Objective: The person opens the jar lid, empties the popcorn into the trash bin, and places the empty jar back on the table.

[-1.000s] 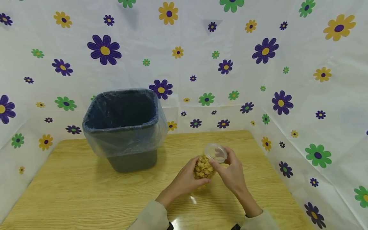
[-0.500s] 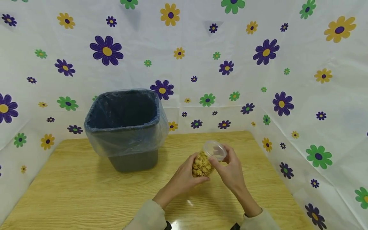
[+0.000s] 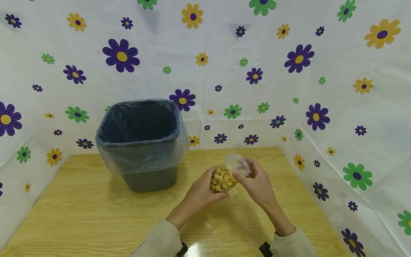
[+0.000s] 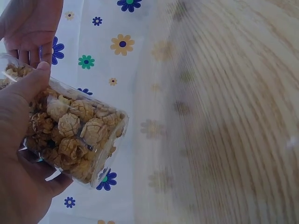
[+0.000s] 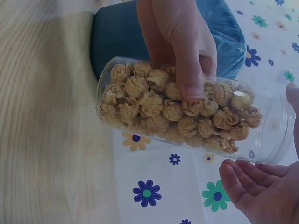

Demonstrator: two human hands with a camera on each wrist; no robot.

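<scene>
A clear plastic jar, mostly filled with golden-brown popcorn, is held above the wooden table at the right of the bin. My left hand grips its body, the thumb on one side and the fingers on the other. In the right wrist view, the jar lies on a slant, its top end toward the right. At that end, the thumb and fingers of my right hand hold the transparent round lid. My right hand shows behind the jar in the left wrist view.
A dark grey bin with a clear liner bag folded over its rim stands at the left on the wood-grain table. White flower-patterned sheeting encloses the back and both sides.
Both hands and the jar have shifted slightly left and away from me, toward the back of the table. Their grips look the same, and the bin stays put.
</scene>
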